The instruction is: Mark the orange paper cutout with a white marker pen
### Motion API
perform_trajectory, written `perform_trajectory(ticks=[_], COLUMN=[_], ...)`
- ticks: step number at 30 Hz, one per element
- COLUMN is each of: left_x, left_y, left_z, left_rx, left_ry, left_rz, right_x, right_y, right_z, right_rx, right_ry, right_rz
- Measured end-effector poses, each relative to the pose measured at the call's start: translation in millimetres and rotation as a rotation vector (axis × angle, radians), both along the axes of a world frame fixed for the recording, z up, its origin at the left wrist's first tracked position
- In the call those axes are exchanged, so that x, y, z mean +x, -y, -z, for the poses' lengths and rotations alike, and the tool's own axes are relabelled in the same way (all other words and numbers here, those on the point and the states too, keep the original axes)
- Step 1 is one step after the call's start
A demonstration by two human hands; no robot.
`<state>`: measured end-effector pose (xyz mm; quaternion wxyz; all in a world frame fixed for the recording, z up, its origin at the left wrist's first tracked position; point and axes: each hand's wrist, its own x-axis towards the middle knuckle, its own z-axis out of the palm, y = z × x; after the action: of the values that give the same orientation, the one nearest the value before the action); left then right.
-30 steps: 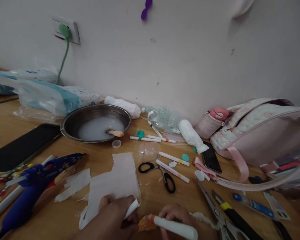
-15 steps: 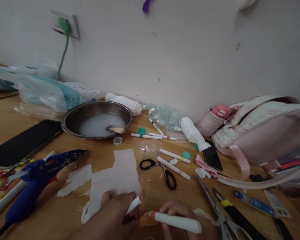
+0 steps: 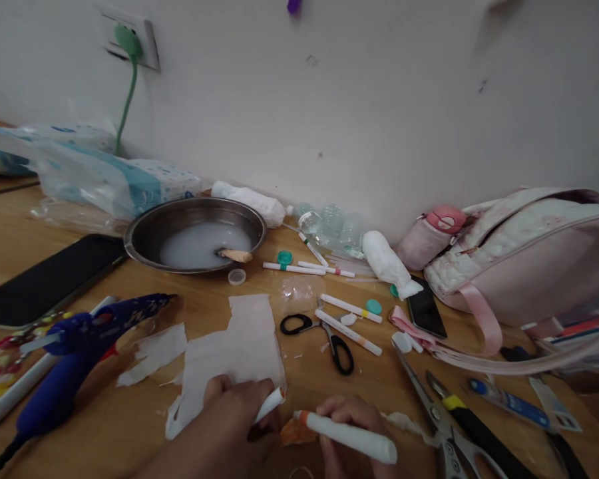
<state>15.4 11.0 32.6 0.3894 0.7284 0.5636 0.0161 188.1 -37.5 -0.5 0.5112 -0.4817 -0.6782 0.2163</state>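
Observation:
My right hand (image 3: 352, 426) is closed around a white marker (image 3: 352, 438) with an orange band, its tip pointing left. Between the hands is a small orange-coloured piece (image 3: 298, 431), with the marker's tip at its upper edge. What it is made of I cannot make out. My left hand (image 3: 239, 412) is closed, and a white marker cap (image 3: 269, 406) with orange inside its end sticks out of the fingers. Under and beyond that hand lies torn white tissue (image 3: 229, 352). Black-handled scissors (image 3: 322, 326) lie beyond the hands, beside another orange-banded marker (image 3: 348, 332).
A metal bowl (image 3: 144, 256) of cloudy liquid stands at the back left. A blue glue gun (image 3: 80, 346) and a tablet-like black device (image 3: 44, 279) lie left. Large scissors (image 3: 432, 412) and a yellow-black cutter (image 3: 474, 419) lie right, before a pink backpack (image 3: 539, 266).
The marker in my right hand has shifted slightly left, and its tip now sits at the orange piece's upper edge. My left hand has barely moved. The view has tilted slightly.

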Motion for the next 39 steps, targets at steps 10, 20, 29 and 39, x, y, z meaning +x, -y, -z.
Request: perform_trajectory(ticks=[10, 20, 29, 39], left_x=[-1.1, 1.1, -3.3, -0.7], left_y=[-0.4, -1.6, 2.7, -0.9], left_z=[-0.1, -0.8, 3.0, 1.2], left_rx=[-0.021, -0.021, -0.056, -0.088], left_ry=[-0.01, -0.009, -0.008, -0.015], left_rz=[-0.026, -0.042, -0.029, -0.032], right_x=[1.7, 5.9, 7.3, 5.1], right_y=[-7.8, -5.3, -3.3, -8.7], right_z=[16.3, 21.7, 22.9, 11.0], right_rx=[0.156, 0.107, 0.079, 0.182], right_ry=[0.055, 0.06, 0.078, 0.003], right_rz=[-0.003, -0.095, -0.05, -0.052])
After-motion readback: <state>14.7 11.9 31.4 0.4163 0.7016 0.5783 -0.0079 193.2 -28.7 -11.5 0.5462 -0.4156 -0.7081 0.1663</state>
